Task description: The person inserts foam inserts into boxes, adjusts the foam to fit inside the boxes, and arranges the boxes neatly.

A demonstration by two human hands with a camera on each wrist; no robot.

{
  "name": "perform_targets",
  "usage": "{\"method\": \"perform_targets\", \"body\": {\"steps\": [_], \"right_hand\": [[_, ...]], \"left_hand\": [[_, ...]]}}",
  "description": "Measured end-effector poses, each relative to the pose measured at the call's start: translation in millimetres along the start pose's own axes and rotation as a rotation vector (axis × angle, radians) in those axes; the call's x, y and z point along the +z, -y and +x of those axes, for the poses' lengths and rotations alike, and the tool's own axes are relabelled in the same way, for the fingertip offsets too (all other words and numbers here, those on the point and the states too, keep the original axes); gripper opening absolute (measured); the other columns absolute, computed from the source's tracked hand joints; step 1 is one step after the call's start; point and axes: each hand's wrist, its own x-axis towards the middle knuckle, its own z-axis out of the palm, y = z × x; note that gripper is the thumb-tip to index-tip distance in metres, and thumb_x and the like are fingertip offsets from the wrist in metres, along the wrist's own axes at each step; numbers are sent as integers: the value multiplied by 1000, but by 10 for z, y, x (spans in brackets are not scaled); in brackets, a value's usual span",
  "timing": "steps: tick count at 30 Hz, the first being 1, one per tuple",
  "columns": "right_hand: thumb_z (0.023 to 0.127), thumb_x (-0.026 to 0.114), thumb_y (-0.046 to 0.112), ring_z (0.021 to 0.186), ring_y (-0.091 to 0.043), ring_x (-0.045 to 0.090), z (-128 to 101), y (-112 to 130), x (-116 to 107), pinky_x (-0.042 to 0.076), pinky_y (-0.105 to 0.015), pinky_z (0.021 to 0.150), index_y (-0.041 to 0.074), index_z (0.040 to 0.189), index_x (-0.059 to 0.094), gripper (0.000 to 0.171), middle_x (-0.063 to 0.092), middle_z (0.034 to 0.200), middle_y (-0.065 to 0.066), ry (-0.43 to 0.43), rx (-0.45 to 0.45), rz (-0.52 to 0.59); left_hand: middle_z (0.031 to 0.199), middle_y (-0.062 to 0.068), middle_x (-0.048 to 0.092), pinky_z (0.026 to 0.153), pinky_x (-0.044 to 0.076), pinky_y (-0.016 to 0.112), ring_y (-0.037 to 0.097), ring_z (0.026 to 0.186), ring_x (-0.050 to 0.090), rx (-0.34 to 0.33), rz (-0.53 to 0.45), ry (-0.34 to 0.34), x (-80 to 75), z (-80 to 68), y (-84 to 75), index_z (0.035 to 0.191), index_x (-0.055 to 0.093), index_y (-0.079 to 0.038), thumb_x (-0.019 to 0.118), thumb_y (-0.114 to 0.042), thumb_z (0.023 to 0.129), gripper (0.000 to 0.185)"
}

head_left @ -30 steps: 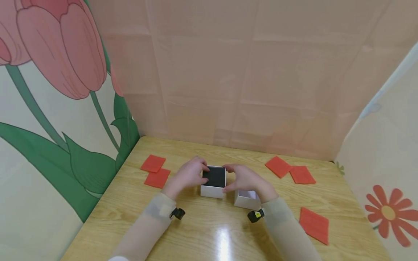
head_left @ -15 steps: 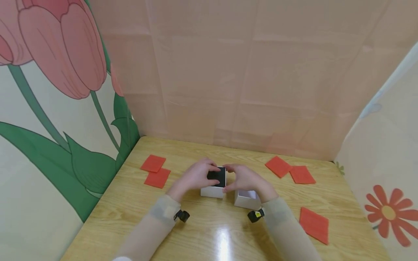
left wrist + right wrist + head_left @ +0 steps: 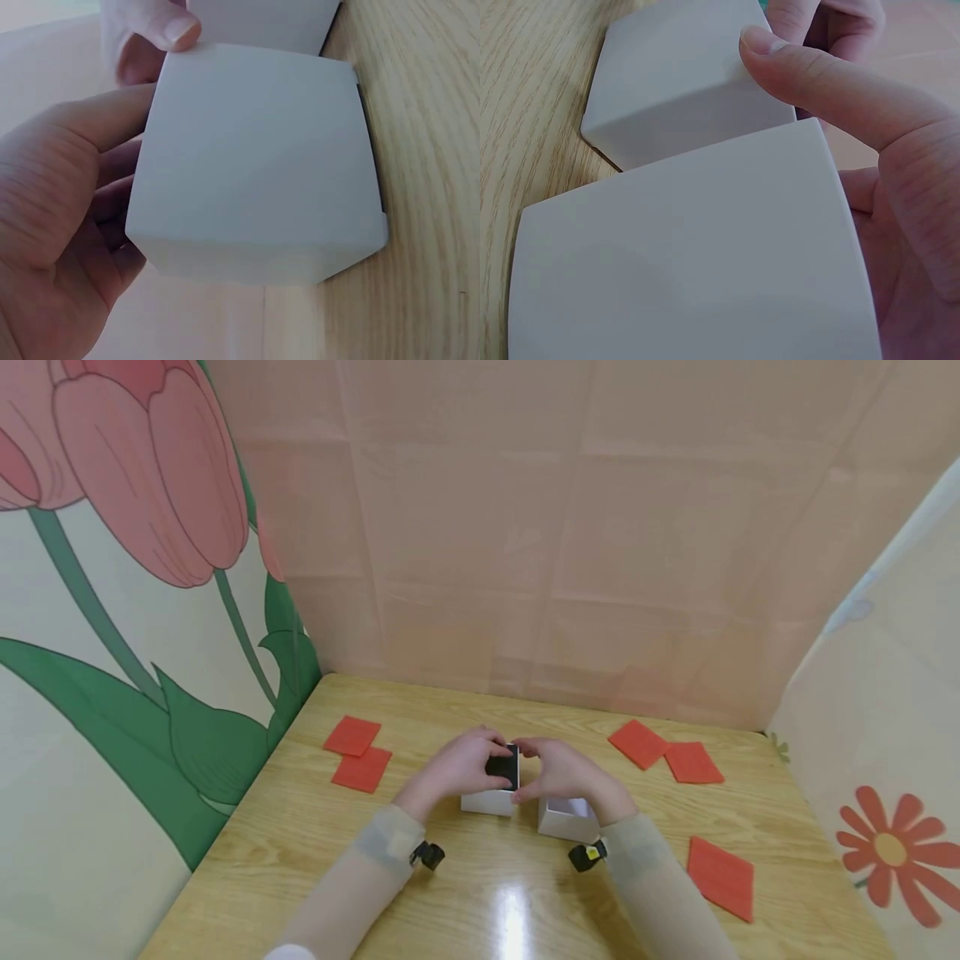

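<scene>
A white box (image 3: pixel 486 802) with a black top (image 3: pixel 503 768) stands mid-table. My left hand (image 3: pixel 467 764) arches over that top from the left, fingers relaxed and covering much of it. In the left wrist view, the left thumb (image 3: pixel 112 116) reaches along the upper edge. From the other side, my right hand (image 3: pixel 557 770) grips the box by its right edge, thumb at the front corner and fingers at the back. The right wrist view shows the right thumb (image 3: pixel 810 75) on the box's upper corner. Beneath the right hand sits a second white box (image 3: pixel 566 821), its top uncovered.
Two red squares (image 3: pixel 352 736) lie overlapping at the left. Two more red squares (image 3: pixel 637 744) are at the back right, and another red square (image 3: pixel 721 878) lies at the front right. A pink backdrop (image 3: pixel 465 527) rises behind the wooden table (image 3: pixel 480 893).
My left hand has slid to the right over the black top, covering more of it. The right hand and both boxes have stayed in place.
</scene>
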Motion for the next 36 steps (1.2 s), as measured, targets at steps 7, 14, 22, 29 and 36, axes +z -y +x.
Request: {"method": "perform_targets", "body": {"steps": [7,14,22,29,36], "right_hand": [[74,97,53,134,-32,59,-8,4,-6,51,-57,110,12,158,54,102,62,149,-7,1,2,5],[75,97,52,135,-32,59,-8,14,-7,50,-58,110,13,158,54,102,61,150,-6,6,9,20],[74,97,53,135,-31,59,1,-12,-7,50,-58,111,13,158,54,102,62,150,-5,10,14,17],[73,98,53,135,-30,59,3,-25,-10,50,-57,111,15,159,53,103,61,150,-4,15,21,12],[74,97,54,135,-31,59,7,-24,-15,50,-59,110,13,159,53,103,61,150,-5,13,5,12]], "left_hand": [[133,2,67,103,55,33,18,123,59,-9,71,37,-7,40,-53,130,79,-13,88,-42,91,50],[129,1,68,101,55,33,17,121,61,1,144,42,-9,71,-91,126,82,-15,90,-43,89,47],[131,2,68,108,53,38,21,126,61,-15,173,79,-22,90,-121,125,82,-16,89,-40,90,42],[133,3,67,108,54,41,26,132,61,-20,188,92,-22,107,-129,125,82,-16,88,-40,91,42],[134,3,68,108,54,40,24,131,61,-28,195,103,-26,121,-138,125,82,-15,88,-40,91,42]]}}
